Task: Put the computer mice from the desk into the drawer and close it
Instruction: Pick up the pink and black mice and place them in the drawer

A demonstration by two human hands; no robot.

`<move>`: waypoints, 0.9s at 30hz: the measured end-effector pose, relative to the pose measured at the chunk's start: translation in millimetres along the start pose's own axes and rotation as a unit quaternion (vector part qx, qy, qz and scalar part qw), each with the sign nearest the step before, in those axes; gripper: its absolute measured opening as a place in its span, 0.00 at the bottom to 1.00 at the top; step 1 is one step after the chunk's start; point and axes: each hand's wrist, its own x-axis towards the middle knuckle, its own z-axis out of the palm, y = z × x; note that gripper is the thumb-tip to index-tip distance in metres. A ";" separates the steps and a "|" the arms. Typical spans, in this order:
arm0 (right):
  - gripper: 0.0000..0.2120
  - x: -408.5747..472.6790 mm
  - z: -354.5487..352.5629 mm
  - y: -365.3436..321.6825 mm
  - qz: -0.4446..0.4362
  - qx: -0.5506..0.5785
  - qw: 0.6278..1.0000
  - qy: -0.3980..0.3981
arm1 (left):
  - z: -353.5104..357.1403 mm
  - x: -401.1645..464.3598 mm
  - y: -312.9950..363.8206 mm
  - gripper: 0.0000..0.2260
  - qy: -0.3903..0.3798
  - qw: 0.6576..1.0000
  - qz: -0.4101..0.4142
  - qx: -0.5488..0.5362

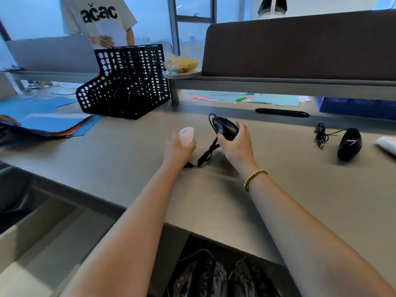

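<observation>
My left hand (179, 146) grips a white mouse (186, 133) just above the grey desk (128, 151). My right hand (234, 144) holds a black wired mouse (225, 126), whose cable (205, 155) trails down onto the desk between my hands. A second black mouse (349, 144) lies at the right with its bundled cable (320, 135) beside it. Part of a white mouse (386, 144) shows at the right edge. The open drawer (49, 236) is at the lower left, below the desk edge.
A black mesh file holder (126, 82) stands at the back left beside blue folders (47, 121). Coloured papers (246, 97) lie under the brown partition (300, 43). A person in a white T-shirt (98, 18) stands behind the desk. A bowl (181, 65) rests on a small shelf.
</observation>
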 end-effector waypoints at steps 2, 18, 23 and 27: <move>0.28 -15.1 10.9 -14.4 -0.020 0.011 1.000 -0.016 | -25.5 -7.0 -9.7 0.25 0.014 0.998 -0.040 -0.036; 0.27 -163.0 186.1 -154.2 -0.231 0.104 0.949 -0.187 | -259.1 -93.7 -179.1 0.22 0.214 0.925 -0.051 0.309; 0.30 -200.0 232.3 -168.6 -0.232 0.105 0.941 -0.222 | -287.2 -123.8 -221.1 0.29 0.218 0.962 -0.162 0.010; 0.30 -225.0 262.7 -152.9 -0.241 0.074 0.929 -0.270 | -288.2 -143.1 -251.8 0.31 0.213 0.943 -0.251 0.058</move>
